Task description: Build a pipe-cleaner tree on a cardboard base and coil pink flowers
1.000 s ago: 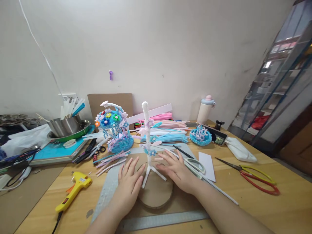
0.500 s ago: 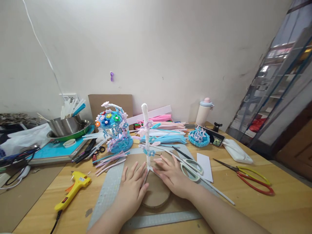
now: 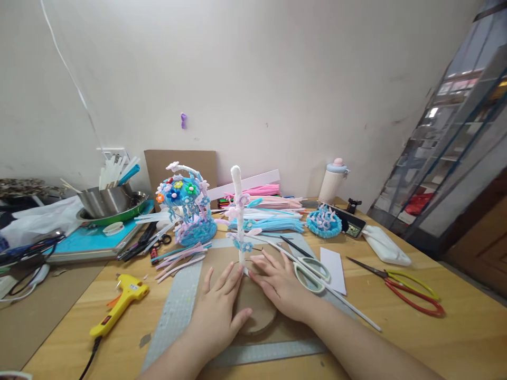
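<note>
Both hands have come in over the foot of the white stem since the earliest frame: its splayed legs, plain to see then, are now mostly covered. The left hand lies open, fingers spread and tips at the foot, its thumb reaching over the cardboard disc. Opposite, the right hand is open too, palm down, its fingertips meeting the foot from the other side; neither hand grips anything. Between them the stem stands nearly upright on the disc, small flowers low on it.

By its look, the step in hand is pressing the legs flat against the disc. What this calls for next, I judge, is even pressure from both sides, with the stem kept from leaning; whether glue lies beneath is hidden.

Under the disc is brown cardboard on a grey mat. Well to the left lies a yellow glue gun; far right, red-and-yellow shears. Behind the stem are blue pipe cleaners, with a flowered ornament to their left.
</note>
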`<control>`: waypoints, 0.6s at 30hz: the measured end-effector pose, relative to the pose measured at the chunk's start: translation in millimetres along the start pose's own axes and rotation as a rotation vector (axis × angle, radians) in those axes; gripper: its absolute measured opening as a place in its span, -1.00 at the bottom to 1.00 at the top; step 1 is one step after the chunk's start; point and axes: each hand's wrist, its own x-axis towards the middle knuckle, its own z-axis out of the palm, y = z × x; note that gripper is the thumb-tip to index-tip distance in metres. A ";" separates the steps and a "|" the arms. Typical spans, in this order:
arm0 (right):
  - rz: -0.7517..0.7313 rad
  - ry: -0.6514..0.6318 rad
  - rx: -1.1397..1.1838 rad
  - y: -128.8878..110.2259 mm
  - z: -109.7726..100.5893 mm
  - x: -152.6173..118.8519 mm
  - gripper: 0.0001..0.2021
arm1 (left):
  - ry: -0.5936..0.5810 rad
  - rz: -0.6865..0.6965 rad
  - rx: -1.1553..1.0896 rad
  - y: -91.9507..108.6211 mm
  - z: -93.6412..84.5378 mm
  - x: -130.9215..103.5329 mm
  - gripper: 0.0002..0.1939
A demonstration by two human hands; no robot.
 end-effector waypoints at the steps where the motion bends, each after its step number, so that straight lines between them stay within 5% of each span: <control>1: 0.003 0.000 -0.001 -0.1 0.4 0.2 -0.61 | -0.003 0.011 -0.005 -0.5 -1.2 0.2 -0.26; 11: -0.068 0.026 -0.051 2.8 0.1 4.4 -0.62 | -0.028 0.038 -0.022 -3.2 -3.2 0.3 -0.17; 18: -0.016 0.157 0.006 2.8 -3.5 -0.4 -0.61 | 0.052 -0.049 -0.061 -9.6 -0.6 -1.8 -0.40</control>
